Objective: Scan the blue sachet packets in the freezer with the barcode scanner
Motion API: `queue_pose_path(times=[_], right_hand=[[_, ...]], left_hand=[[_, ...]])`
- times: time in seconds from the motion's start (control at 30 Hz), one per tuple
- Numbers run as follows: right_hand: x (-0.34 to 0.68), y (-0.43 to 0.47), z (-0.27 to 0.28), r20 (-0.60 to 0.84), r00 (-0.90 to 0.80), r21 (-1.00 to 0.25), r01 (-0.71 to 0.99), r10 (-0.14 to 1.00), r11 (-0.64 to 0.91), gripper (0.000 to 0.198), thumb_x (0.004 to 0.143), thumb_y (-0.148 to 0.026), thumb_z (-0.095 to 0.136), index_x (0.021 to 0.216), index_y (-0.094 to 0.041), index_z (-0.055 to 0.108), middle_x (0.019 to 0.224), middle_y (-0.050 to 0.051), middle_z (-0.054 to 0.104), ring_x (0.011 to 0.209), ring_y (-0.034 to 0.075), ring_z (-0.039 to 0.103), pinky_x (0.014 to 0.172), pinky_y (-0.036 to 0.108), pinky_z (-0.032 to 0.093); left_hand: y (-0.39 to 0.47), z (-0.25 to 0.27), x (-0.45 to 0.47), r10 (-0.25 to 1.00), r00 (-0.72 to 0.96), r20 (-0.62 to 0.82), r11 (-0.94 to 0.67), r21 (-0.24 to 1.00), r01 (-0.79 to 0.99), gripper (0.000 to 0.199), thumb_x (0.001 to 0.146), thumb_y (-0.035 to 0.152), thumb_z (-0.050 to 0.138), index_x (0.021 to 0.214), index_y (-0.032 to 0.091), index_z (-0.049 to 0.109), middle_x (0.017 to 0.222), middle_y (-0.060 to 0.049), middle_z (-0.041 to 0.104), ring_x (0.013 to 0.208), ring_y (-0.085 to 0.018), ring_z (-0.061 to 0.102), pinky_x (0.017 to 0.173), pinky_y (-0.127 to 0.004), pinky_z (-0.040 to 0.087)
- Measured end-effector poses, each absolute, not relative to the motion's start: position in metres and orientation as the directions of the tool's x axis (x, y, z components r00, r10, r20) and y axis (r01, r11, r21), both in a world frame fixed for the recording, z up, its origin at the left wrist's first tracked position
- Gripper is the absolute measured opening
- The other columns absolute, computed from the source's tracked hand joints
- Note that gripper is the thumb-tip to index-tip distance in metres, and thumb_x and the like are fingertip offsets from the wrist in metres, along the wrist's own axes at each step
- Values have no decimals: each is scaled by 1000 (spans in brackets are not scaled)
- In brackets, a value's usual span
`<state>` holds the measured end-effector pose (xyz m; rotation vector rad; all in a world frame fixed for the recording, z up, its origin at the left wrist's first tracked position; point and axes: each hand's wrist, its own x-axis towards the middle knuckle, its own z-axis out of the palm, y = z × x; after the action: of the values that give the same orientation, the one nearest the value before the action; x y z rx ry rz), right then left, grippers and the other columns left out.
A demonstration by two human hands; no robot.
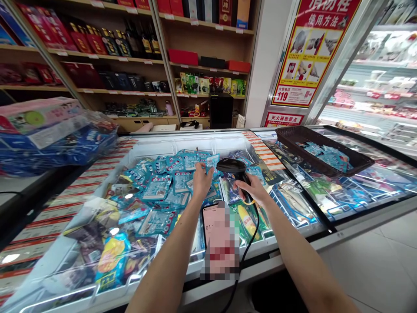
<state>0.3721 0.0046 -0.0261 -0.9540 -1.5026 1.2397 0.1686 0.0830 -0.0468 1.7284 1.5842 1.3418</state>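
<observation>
My left hand (202, 180) is closed on a small blue packet (213, 161), its printed label facing up. My right hand (256, 189) grips the handle of a black barcode scanner (232, 166), whose head points left, close to that packet. A black cable (254, 230) runs down from the scanner toward the front edge. Below my hands, many similar blue packets (158, 188) lie in a loose heap on the glass top of a freezer (182, 139). A phone (213, 234), partly blurred out, lies between my forearms.
A dark brown basket (361, 163) with several blue packets stands at the right on the freezer. Boxes in plastic wrap (55, 134) are stacked at the left. Behind are shelves (107, 56) of bottles and boxes, a red poster (312, 52) and a lit display case (381, 87).
</observation>
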Motion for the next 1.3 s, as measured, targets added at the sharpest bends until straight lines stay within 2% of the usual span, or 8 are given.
queue_pose_path(times=[0.4,0.53,0.7,0.8,0.9,1.07,1.17,1.3], right_hand=[[370,1,-23,160,-243,-986,4,957,166,38,76,-56,65,86,-21,58,70,2,64,41,13,51,40,28,40],[372,6,-24,186,-160,-982,-44,969,181,38,75,-56,66,85,-21,56,70,2,63,40,12,50,38,28,40],[378,12,-24,172,-28,-983,-62,985,170,40,70,-58,69,80,-22,55,70,2,63,40,11,48,37,28,40],[385,17,-27,160,41,-986,-39,986,161,37,72,-57,66,75,-22,55,61,1,60,39,12,48,38,29,40],[395,24,-33,185,121,-980,-49,975,192,35,74,-55,65,76,-22,55,61,1,60,39,12,47,38,28,40],[407,34,-42,217,232,-969,-66,948,238,38,71,-55,68,82,-21,55,71,1,64,39,11,49,36,28,41],[418,37,-42,211,265,-973,-35,941,229,40,70,-56,68,82,-20,55,69,1,65,38,12,49,36,28,41],[442,42,-40,194,259,-981,24,946,194,38,71,-55,68,78,-20,55,62,1,64,37,12,49,35,28,41]], left_hand=[[82,-45,170,931,-132,340,-229,827,514,28,83,36,56,101,19,42,61,7,35,50,-10,35,53,-24,24],[82,-46,169,925,-149,349,-234,832,503,31,84,39,56,104,19,42,65,6,36,52,-10,34,52,-24,27],[76,-47,169,897,-144,419,-287,797,531,37,86,36,53,116,18,41,87,-5,55,70,-15,53,61,-26,39],[75,-48,169,872,-110,478,-314,716,623,46,89,30,49,131,16,36,109,-14,59,96,-24,60,75,-33,45],[75,-47,167,817,-54,574,-360,581,730,54,88,23,49,139,14,32,128,-21,51,121,-30,50,93,-41,43],[70,-45,168,766,28,642,-325,349,879,46,87,16,46,133,20,47,147,-18,36,134,-36,34,105,-53,28],[68,-46,169,788,135,601,-357,267,895,31,89,15,42,111,23,63,136,-13,51,129,-33,40,107,-55,23],[69,-47,169,800,179,573,-345,193,919,30,89,15,39,98,21,67,112,-14,63,114,-31,51,107,-54,21]])
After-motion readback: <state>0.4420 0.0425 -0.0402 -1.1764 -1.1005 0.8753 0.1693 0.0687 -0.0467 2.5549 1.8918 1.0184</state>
